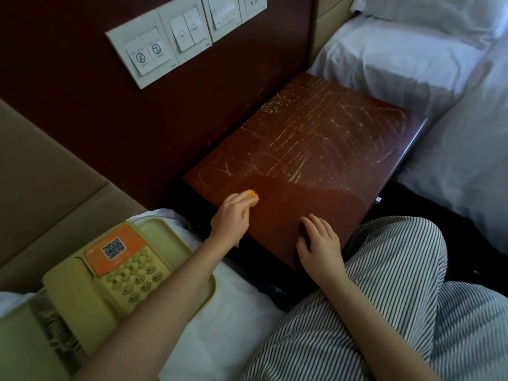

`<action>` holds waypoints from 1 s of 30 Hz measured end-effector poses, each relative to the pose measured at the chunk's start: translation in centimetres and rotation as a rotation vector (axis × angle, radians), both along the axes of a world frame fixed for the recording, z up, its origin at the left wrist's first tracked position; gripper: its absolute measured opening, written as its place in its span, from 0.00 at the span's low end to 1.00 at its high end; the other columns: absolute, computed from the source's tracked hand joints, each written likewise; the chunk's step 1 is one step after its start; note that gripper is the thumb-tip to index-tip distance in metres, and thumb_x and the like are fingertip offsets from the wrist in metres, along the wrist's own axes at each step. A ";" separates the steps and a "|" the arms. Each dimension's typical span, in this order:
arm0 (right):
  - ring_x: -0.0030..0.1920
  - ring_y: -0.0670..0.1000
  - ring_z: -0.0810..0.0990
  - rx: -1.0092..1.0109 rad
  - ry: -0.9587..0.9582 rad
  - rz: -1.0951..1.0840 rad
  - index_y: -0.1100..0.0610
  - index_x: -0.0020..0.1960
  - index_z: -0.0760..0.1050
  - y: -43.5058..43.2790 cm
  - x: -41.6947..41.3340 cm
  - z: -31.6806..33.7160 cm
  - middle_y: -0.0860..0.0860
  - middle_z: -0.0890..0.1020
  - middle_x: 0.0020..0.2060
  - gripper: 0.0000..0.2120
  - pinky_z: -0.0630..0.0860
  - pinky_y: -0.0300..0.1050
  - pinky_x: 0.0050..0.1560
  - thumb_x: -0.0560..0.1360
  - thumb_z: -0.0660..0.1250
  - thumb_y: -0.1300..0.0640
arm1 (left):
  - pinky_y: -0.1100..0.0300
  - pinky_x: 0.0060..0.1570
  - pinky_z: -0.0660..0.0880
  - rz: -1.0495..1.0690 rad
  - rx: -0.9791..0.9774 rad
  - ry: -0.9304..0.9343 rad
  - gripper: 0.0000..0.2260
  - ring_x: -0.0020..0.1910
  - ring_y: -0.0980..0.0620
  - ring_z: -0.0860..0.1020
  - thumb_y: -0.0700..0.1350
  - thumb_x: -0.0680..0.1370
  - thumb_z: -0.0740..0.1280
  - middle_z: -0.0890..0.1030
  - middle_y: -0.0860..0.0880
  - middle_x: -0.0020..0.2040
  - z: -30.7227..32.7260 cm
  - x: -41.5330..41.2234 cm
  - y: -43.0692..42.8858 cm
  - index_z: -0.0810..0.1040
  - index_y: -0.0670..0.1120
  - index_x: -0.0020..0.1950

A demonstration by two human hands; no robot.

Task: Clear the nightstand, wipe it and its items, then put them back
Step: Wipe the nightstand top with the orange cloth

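Observation:
The dark red-brown nightstand (316, 149) stands between two beds, its top bare and covered with fine scratches. My left hand (232, 215) presses an orange cloth (252, 197) onto the near left part of the top. My right hand (319, 243) lies flat on the near edge with the fingers spread and nothing in it. A beige desk phone (115, 276) with an orange label rests on a beige tray (165, 229) on the bed at the left, partly behind my left forearm.
A dark wall panel carries a row of white switch plates (176, 37) above the nightstand. A white-sheeted bed (412, 59) lies to the right. My striped trouser legs (398, 312) fill the lower right. A padded beige headboard (41, 174) is at the left.

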State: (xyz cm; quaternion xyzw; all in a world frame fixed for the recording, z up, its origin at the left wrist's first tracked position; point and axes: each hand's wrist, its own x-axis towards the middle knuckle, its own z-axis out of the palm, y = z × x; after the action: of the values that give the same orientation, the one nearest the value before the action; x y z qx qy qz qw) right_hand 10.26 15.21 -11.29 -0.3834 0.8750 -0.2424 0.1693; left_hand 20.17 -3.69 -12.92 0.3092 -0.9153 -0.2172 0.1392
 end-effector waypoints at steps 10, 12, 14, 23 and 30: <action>0.75 0.56 0.56 -0.003 0.008 0.019 0.58 0.74 0.62 -0.2 0.4 0.1 0.54 0.63 0.73 0.23 0.52 0.49 0.73 0.79 0.59 0.57 | 0.59 0.62 0.67 0.271 0.041 -0.034 0.16 0.68 0.51 0.66 0.38 0.81 0.56 0.70 0.51 0.69 1.5 -3.7 -1.4 0.73 0.46 0.66; 0.74 0.57 0.57 -0.009 0.011 0.013 0.58 0.73 0.63 -0.1 0.4 0.1 0.55 0.64 0.73 0.23 0.52 0.49 0.72 0.79 0.59 0.58 | 0.57 0.65 0.65 0.154 0.079 -0.082 0.16 0.70 0.50 0.65 0.40 0.81 0.56 0.68 0.51 0.71 1.4 -5.0 -0.5 0.72 0.48 0.68; 0.74 0.57 0.58 -0.015 0.013 0.002 0.59 0.73 0.64 0.0 0.4 0.0 0.56 0.65 0.72 0.23 0.53 0.50 0.72 0.78 0.60 0.58 | 0.56 0.68 0.62 0.000 0.109 -0.111 0.17 0.71 0.50 0.63 0.40 0.80 0.57 0.67 0.51 0.71 1.2 -5.5 0.7 0.71 0.48 0.68; 0.74 0.56 0.56 -0.012 0.008 -0.004 0.58 0.74 0.62 0.1 0.3 0.1 0.54 0.63 0.73 0.23 0.52 0.49 0.73 0.79 0.59 0.57 | 0.56 0.62 0.71 0.023 -0.029 -0.014 0.16 0.66 0.52 0.68 0.37 0.80 0.58 0.72 0.51 0.67 -0.1 -0.3 0.0 0.75 0.47 0.65; 0.75 0.55 0.54 0.004 -0.003 0.003 0.57 0.74 0.61 -0.2 0.5 0.2 0.54 0.62 0.74 0.24 0.50 0.48 0.73 0.80 0.58 0.57 | 0.55 0.58 0.73 0.269 -0.010 -0.040 0.17 0.66 0.51 0.69 0.39 0.80 0.55 0.71 0.53 0.68 0.5 -4.4 0.1 0.73 0.48 0.66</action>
State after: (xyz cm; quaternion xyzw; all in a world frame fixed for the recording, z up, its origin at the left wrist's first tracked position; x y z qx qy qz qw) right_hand 10.72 14.99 -11.10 -0.3842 0.8745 -0.2410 0.1716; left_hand 15.73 -3.55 -12.41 0.4326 -0.8693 -0.1857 0.1503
